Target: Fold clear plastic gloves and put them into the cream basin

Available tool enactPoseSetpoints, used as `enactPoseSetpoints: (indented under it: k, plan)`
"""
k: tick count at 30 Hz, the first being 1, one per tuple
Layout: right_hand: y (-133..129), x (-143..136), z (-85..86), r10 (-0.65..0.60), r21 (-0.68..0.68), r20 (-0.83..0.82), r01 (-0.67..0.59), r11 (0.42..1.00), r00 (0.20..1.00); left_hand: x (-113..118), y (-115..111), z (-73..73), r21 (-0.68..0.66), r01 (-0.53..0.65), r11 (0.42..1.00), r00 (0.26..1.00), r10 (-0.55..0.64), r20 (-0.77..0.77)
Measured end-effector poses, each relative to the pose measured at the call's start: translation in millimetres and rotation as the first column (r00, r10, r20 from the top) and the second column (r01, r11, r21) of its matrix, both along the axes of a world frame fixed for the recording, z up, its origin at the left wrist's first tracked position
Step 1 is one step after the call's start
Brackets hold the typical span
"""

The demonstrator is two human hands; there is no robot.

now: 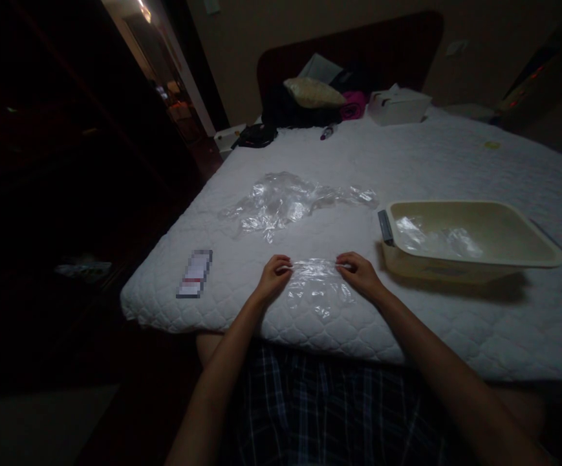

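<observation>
Left hand (277, 275) and right hand (357, 275) pinched clear plastic (318, 281), near edge indistinct; quilted bedding (237, 265) lay beneath, dim wall (242, 39) beyond.

This is a bedroom in a home. There is a big bed (436, 158) with a white quilted cover (235, 275), a dark headboard (392, 52) and a pillow (313, 93). A doorway (183, 74) opens to a lit room (145, 48).

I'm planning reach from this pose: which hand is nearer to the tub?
Right. The right hand is just off the tub's left end, not touching it; the left hand is farther away, at the clear plastic's opposite side.
</observation>
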State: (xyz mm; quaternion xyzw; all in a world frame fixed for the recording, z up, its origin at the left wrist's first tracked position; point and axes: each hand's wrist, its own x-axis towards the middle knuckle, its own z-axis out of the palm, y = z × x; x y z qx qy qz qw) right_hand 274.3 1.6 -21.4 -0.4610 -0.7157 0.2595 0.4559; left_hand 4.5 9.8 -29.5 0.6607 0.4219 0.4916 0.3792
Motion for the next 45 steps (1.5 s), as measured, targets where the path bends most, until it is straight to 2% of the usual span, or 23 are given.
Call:
enactPoseSetpoints:
  k: [3,7,10,13,20,27,34,38,41,45]
  plan:
    - [0.1,2.1,-1.7,-0.004,0.080,0.128,-0.006,0.997,0.992,0.2,-1.2,0.3,0.116,-0.027,0.993,0.976,0.051,-0.210]
    - [-2.1,6.5,-3.4,-0.011,0.138,0.272,-0.028,0.990,0.962,-3.3,-3.0,3.7,0.294,0.027,0.956,0.871,0.122,-0.477]
    - [-5.2,9.1,-3.9,-0.005,0.126,0.317,-0.037,0.991,0.948,-5.1,-6.2,6.1,0.340,0.089,0.936,0.805,0.133,-0.578]
    - [-7.2,10.3,-5.4,-0.016,0.120,0.318,-0.023,0.993,0.948,-5.5,-9.0,6.8,0.350,0.096,0.932,0.772,0.152,-0.617]
    - [-5.5,12.1,-13.4,-0.035,0.085,0.213,0.017,0.996,0.976,-3.5,-8.7,2.1,0.312,-0.001,0.950,0.825,0.177,-0.536]
    - [-9.0,11.3,-15.6,-0.074,-0.062,-0.024,0.072,0.995,0.997,-2.4,-5.2,-2.7,0.245,-0.111,0.963,0.893,0.205,-0.400]
    - [-13.9,12.9,-7.8,-0.148,-0.172,-0.137,0.123,0.977,0.980,-1.7,-4.0,-7.0,0.092,-0.176,0.980,0.969,0.189,-0.158]
    - [-15.1,15.4,-6.1,-0.193,-0.207,-0.157,0.159,0.965,0.969,-1.9,-4.6,-3.6,0.014,-0.207,0.978,0.977,0.208,-0.052]
    - [-15.6,15.4,-6.4,-0.225,-0.228,-0.158,0.186,0.956,0.962,-3.5,-6.0,-1.8,0.050,-0.192,0.980,0.979,0.195,-0.065]
    - [-17.5,11.6,-5.6,-0.169,-0.200,-0.126,0.141,0.969,0.978,-4.1,-8.3,-3.3,0.145,-0.144,0.979,0.961,0.173,-0.217]
